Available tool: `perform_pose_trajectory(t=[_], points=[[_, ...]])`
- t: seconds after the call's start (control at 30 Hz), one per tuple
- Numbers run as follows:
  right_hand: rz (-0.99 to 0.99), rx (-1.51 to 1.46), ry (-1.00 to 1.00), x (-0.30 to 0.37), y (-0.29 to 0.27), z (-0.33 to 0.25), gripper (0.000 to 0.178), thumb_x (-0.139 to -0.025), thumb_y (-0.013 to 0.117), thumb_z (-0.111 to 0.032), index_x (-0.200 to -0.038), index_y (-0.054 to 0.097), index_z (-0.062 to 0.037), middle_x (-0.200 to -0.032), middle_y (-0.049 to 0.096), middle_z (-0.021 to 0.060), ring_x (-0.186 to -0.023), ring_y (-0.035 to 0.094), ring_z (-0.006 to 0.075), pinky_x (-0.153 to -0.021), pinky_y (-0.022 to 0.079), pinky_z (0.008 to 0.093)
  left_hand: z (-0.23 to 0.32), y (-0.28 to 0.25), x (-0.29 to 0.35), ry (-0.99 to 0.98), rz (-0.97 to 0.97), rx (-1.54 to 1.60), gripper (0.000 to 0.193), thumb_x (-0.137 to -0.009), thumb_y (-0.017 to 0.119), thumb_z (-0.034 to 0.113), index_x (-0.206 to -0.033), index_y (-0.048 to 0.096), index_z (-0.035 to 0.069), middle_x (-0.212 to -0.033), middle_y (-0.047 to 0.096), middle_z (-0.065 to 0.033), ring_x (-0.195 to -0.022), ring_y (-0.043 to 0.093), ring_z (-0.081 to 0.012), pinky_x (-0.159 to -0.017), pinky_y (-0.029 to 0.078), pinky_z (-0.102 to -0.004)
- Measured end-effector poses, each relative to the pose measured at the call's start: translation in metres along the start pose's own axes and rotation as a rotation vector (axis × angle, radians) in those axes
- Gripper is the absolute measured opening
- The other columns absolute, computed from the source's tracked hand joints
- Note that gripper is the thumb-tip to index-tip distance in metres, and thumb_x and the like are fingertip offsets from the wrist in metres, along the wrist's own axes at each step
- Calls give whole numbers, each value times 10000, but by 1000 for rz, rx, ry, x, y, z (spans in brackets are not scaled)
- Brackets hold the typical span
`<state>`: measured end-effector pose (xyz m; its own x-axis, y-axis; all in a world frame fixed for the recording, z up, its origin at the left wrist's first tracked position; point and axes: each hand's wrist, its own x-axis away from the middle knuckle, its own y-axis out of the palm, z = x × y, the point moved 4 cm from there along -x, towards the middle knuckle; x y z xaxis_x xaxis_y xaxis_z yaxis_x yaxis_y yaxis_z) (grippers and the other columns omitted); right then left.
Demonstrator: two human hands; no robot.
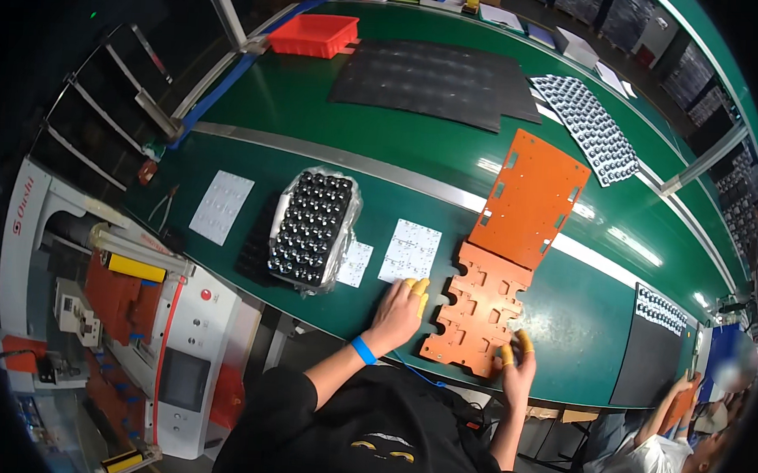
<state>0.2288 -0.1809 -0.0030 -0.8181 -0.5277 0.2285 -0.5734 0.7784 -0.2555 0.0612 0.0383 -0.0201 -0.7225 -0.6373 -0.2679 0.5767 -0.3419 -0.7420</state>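
Note:
My left hand (399,315), with yellow finger covers and a blue wristband, reaches to the near edge of a white circuit board panel (411,248). Its fingers are extended and the panel lies flat on the table. On the right, my right hand (517,368), also in yellow finger covers, is at the near right edge of an orange fixture plate (477,313), thumb and finger apart. That plate has cut-out pockets and notched sides. Its flat orange lid (531,201) is folded back beyond it.
Left stand a wrapped stack of black round parts (312,225) and white panels (222,206). Farther back are a red bin (313,36), black sheets (428,82) and a board of round parts (588,127). A machine (192,355) is at lower left; a co-worker (661,456) sits right.

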Motion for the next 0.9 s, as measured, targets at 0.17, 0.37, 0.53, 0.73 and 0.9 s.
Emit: perform_pose_trajectory(t=[0.17, 0.37, 0.53, 0.73, 0.9], points=[[-55, -67, -314, -23, 35, -47, 273, -955, 492, 19, -1195, 619, 40, -873, 700, 122, -708, 671, 140, -636, 544, 278, -6, -1, 39, 202, -152, -199, 428, -924, 553, 208, -1281, 548, -28, -1375, 480, -180, -1358, 333, -374, -1074, 324, -507], [-474, 277, -626, -8, 169, -123, 236, -904, 642, -64, -1129, 658, 5, -846, 704, 125, -759, 687, 171, -701, 532, 293, -8, -9, 102, 263, -136, -196, 398, -890, 608, 274, -1220, 599, 50, -1297, 556, -77, -1274, 443, -294, -1052, 358, -455], [-705, 333, -877, 18, 262, -146, 365, -858, 686, -79, -1203, 593, -3, -938, 601, 173, -723, 654, 319, -635, 530, 391, -20, -27, 115, 364, -120, -222, 301, -809, 607, 206, -1080, 673, 92, -1085, 608, -58, -1085, 552, -233, -996, 412, -404], [-602, 479, -1016, 20, 299, -139, 322, -851, 693, -90, -1149, 604, -6, -917, 576, 182, -692, 625, 384, -585, 513, 443, -20, -66, 123, 308, -79, -85, 195, -781, 601, 106, -947, 698, 71, -951, 621, -65, -954, 592, -241, -895, 489, -369], [-546, 405, -930, 25, 271, -154, 292, -830, 726, -84, -1082, 609, 7, -892, 594, 154, -683, 642, 305, -602, 538, 374, -27, -86, 120, 174, 198, -67, 219, -655, 667, -5, -864, 706, 49, -742, 568, -80, -704, 600, -258, -657, 529, -355]])
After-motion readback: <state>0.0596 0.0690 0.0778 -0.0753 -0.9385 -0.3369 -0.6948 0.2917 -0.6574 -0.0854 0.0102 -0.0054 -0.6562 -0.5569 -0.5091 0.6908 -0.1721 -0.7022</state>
